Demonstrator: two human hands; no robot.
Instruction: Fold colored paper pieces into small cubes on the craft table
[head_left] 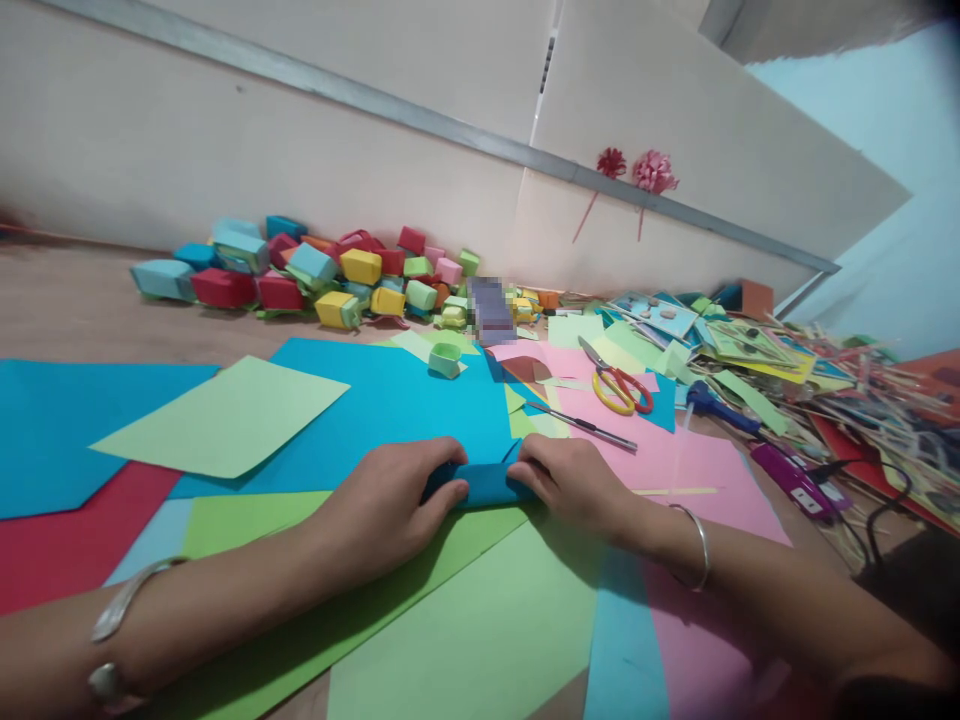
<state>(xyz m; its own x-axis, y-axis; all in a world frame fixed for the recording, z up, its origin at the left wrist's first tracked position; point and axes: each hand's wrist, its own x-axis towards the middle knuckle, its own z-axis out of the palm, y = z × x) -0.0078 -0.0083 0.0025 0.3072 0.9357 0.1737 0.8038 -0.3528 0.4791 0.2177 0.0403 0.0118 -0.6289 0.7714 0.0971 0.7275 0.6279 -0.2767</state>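
Between my two hands is a folded strip of blue paper (pixel 487 486), held low over the coloured sheets. My left hand (pixel 420 490) pinches its left end between thumb and fingers. At the other end, my right hand (pixel 559 478) grips the paper with curled fingers, and a small blue flap stands up beside it. Under the hands lie a large blue sheet (pixel 375 400) and a green sheet (pixel 465 630). A pen-like tool (pixel 585 428) rests just beyond my right hand, with scissors (pixel 619 385) with red and yellow handles farther back.
Many small folded paper boxes (pixel 300 270) are heaped along the wall at the back left. A small green paper box (pixel 445 360) stands on the blue sheet. To the right are a blue-handled glue gun (pixel 720 408), a purple power strip (pixel 799 482) and piled cards and sticks (pixel 885 420).
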